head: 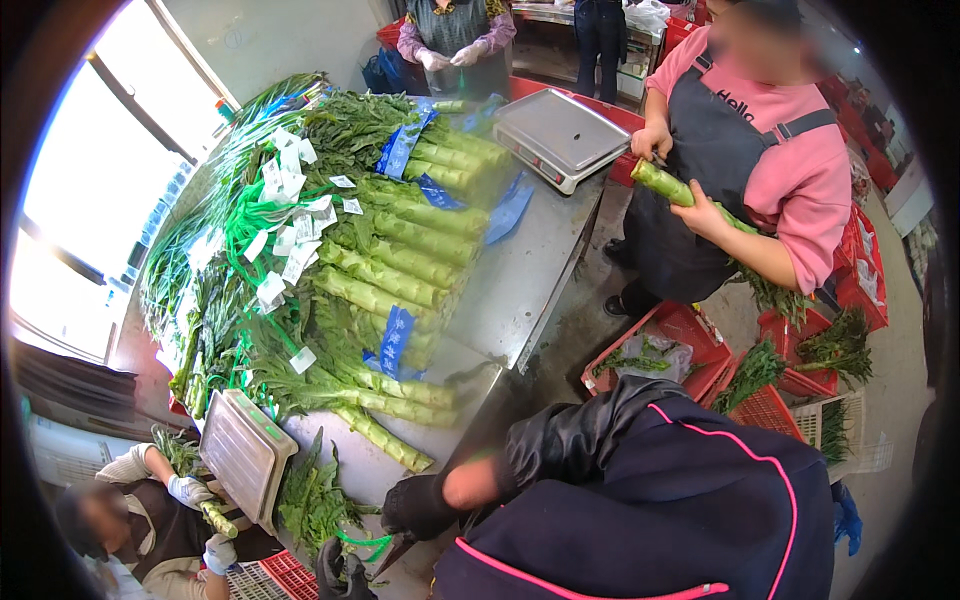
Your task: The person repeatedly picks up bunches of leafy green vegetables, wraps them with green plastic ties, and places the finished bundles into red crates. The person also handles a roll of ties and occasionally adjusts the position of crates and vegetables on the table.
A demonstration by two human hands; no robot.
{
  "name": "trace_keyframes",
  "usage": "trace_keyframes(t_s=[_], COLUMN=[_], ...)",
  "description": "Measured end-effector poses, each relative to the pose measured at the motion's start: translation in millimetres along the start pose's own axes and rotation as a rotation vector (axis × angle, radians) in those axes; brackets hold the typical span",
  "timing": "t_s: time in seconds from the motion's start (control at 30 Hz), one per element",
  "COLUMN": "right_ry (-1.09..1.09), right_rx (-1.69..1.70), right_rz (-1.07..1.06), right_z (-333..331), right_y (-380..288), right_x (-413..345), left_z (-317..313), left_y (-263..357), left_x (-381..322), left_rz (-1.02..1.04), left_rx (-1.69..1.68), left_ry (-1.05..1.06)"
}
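My right hand (418, 506), in a black glove, is at the table's near edge; its fingers are hidden. A green plastic strip (367, 540) runs beside it, above a dark, narrow object. My left hand (341, 574), also black-gloved, is at the bottom edge, partly cut off, its visible fingers apart and nothing seen between them. Leafy greens (319, 495) lie just above it. Thick, peeled-looking celtuce stems (382, 285) are stacked on the metal table (499, 300), some with blue printed tape (397, 337). Green ties with white tags (289, 202) lie over the leaves.
A co-worker in a pink top (787, 180) holds a stem at the right. Another, at lower left (142, 517), holds a stem by a tilted scale (244, 457). A second scale (562, 135) stands at the far end, near a gloved person (457, 45). Red crates (637, 337) stand on the floor.
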State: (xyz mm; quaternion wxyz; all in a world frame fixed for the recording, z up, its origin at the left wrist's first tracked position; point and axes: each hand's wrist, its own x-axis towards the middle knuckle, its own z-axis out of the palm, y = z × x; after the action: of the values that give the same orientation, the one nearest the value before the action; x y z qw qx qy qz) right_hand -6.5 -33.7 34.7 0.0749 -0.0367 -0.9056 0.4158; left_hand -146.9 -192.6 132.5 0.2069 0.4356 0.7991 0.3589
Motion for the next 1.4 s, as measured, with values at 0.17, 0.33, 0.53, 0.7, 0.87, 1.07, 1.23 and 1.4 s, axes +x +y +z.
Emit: trace_keyframes(t_s=[0.17,0.33,0.53,0.7,0.87,1.07,1.23,1.4], right_ry=[0.022,0.005,0.018,-0.049,-0.105,-0.062,-0.031,-0.092], right_rx=[0.041,0.085,0.066,0.016,0.039,0.056,0.060,0.044], right_rz=[-0.042,-0.063,-0.092,-0.087,-0.053,-0.102,-0.120,-0.097], right_z=[3,9,9,5,3,10,16,10], right_y=[1,4,4,0,-4,0,2,-1], right_x=[-1,1,-1,-2,-3,-1,2,2], left_z=[15,19,22,24,24,22,25,25], left_y=[-6,-9,-9,-23,-34,-34,-32,-25], left_x=[-4,-5,-9,-8,-8,-9,-9,-10], left_rz=[-0.088,-0.071,-0.108,-0.083,-0.080,-0.020,0.006,-0.011], left_rx=[-0.136,-0.169,-0.192,-0.211,-0.157,-0.144,-0.127,-0.126], left_ry=[-0.043,-0.070,-0.072,-0.074,-0.083,-0.069,-0.065,-0.084])
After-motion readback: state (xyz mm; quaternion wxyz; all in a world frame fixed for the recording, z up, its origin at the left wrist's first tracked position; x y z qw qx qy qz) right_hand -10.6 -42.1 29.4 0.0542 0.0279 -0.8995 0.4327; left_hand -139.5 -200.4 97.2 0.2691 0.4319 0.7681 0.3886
